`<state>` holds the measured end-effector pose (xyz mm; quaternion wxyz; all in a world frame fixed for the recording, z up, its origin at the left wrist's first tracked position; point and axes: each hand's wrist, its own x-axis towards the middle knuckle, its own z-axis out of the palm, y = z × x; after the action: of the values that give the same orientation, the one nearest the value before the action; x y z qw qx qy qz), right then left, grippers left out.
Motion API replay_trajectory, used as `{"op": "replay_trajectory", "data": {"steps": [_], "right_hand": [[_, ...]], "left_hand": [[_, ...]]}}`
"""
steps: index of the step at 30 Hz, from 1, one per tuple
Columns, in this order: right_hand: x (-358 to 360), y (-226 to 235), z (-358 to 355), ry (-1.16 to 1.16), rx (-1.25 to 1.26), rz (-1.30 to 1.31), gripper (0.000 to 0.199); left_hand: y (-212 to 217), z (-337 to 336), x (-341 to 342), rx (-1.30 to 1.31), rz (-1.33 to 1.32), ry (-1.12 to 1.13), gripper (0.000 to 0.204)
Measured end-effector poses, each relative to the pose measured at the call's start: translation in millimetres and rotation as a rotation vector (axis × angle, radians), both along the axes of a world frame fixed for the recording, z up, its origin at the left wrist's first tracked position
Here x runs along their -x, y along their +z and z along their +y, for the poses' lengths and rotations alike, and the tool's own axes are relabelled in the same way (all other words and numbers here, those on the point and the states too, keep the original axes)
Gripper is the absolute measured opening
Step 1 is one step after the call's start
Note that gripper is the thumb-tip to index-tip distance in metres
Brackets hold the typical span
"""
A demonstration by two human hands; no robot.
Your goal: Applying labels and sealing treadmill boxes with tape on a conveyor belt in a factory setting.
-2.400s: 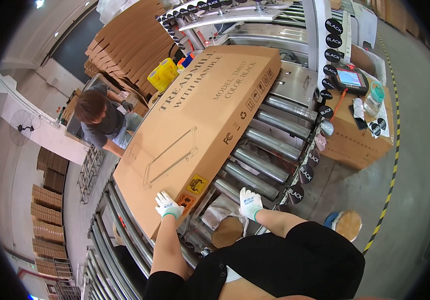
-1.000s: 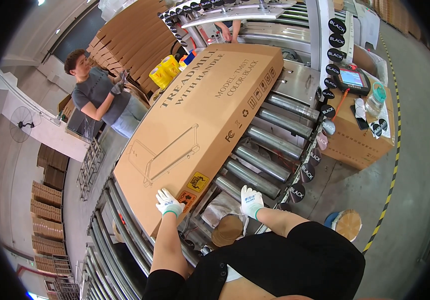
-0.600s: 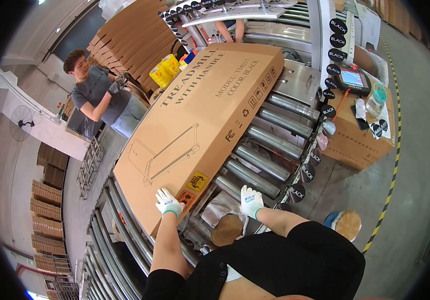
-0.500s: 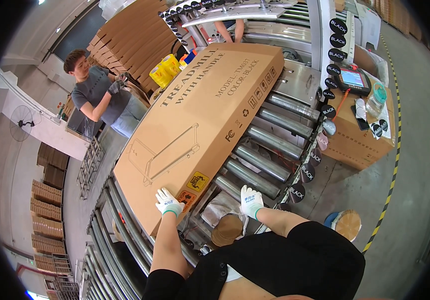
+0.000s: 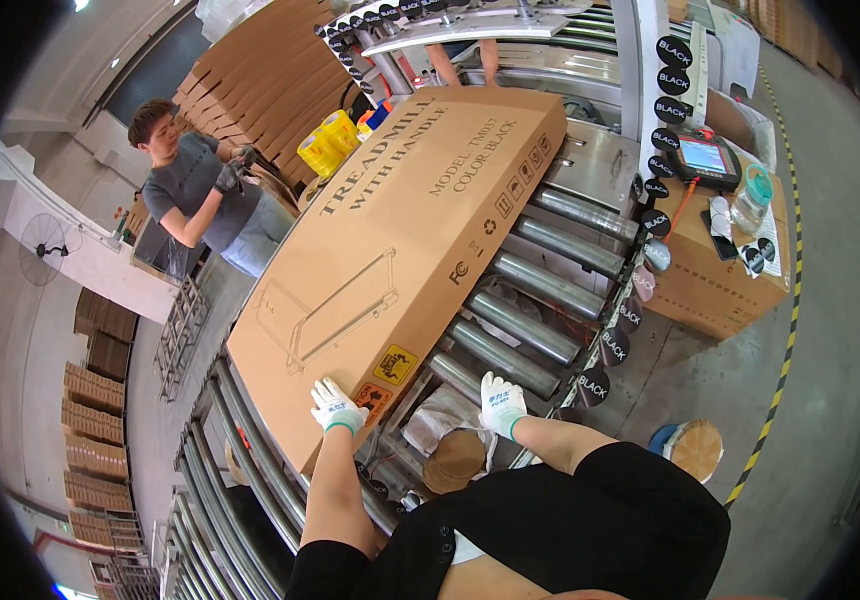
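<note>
A large flat brown cardboard box [image 5: 380, 260] with dark print and a line drawing lies slantwise on the metal rollers [image 5: 540, 285] of a conveyor. My left hand [image 5: 337, 405], in a white glove with a green cuff, rests on the box's near corner with its fingers spread, beside an orange label [image 5: 372, 400] and a yellow label [image 5: 396, 363]. My right hand [image 5: 502, 404], gloved alike, is off the box at the near end of a roller. Its fingers are stretched out and it holds nothing.
Across the box stands a co-worker [image 5: 200, 190] in grey gloves. Another person's arms [image 5: 465, 65] show behind its far end. Yellow tape rolls [image 5: 328, 145] sit beyond the box. On the right, a carton [image 5: 715, 265] bears a handheld screen device [image 5: 707, 160] and a bottle [image 5: 752, 200]. A round stool [image 5: 695, 450] stands nearby.
The co-worker's gloved hands have shifted slightly, and the arms behind the box's far end have moved apart. My hands and the box look almost unmoved.
</note>
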<state>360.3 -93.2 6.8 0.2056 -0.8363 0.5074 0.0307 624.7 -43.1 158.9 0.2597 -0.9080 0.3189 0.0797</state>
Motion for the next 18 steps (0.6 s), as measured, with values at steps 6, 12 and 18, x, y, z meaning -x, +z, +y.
{"op": "replay_trajectory", "data": {"steps": [6, 12, 18], "right_hand": [[2, 4, 0, 0.008, -0.005, -0.002, 0.091], [2, 5, 0, -0.004, -0.003, -0.019, 0.089], [5, 12, 1, -0.013, -0.025, -0.046, 0.087]], "left_hand": [[3, -1, 2, -0.003, 0.005, 0.003, 0.113], [1, -1, 1, 0.010, 0.004, 0.002, 0.115], [-1, -2, 2, -0.008, -0.003, 0.004, 0.117]]}}
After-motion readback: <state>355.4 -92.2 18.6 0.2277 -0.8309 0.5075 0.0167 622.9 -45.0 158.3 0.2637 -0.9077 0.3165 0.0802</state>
